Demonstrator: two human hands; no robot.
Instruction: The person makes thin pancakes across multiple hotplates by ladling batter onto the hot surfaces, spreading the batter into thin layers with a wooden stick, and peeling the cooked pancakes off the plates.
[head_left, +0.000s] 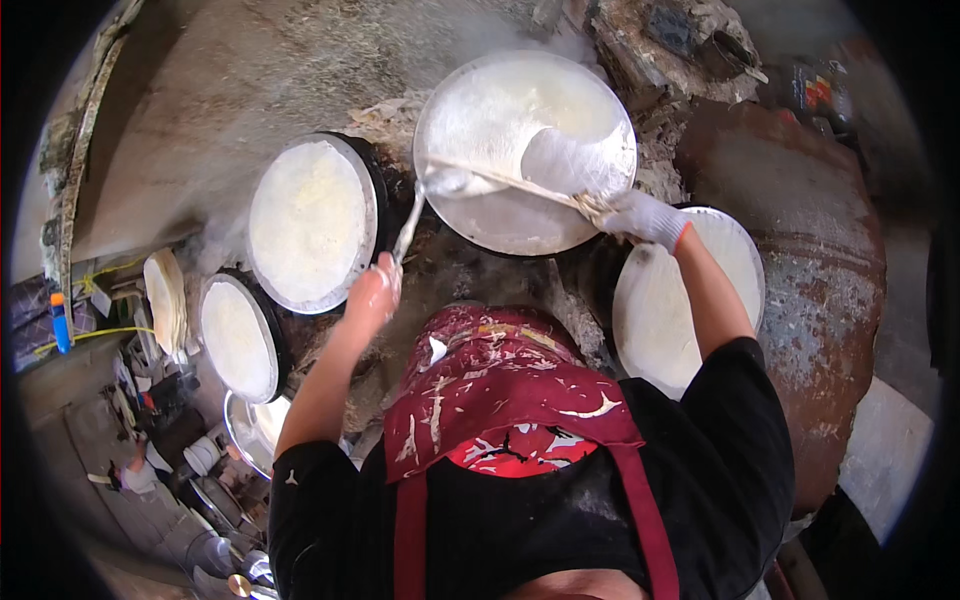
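A round metal griddle (495, 221) lies before me, partly coated with pale batter (480, 112); a rounded patch at its right shows bare metal. My left hand (375, 292), bare and smeared white, grips the handle of a ladle (409, 225), whose bowl is at the griddle's left part. My right hand (634, 216), in a white knit glove, holds a long thin wooden stick (517, 182) that reaches across the griddle and passes by the ladle's bowl. The far end of the stick is blurred against the batter.
More round griddles with pale sheets stand at the left (311, 225), lower left (238, 337) and right (652, 315). A stack of flatbreads (166, 300) is at far left, a rusty curved metal sheet (810, 300) at right. Steam rises behind. Another person (139, 476) is at lower left.
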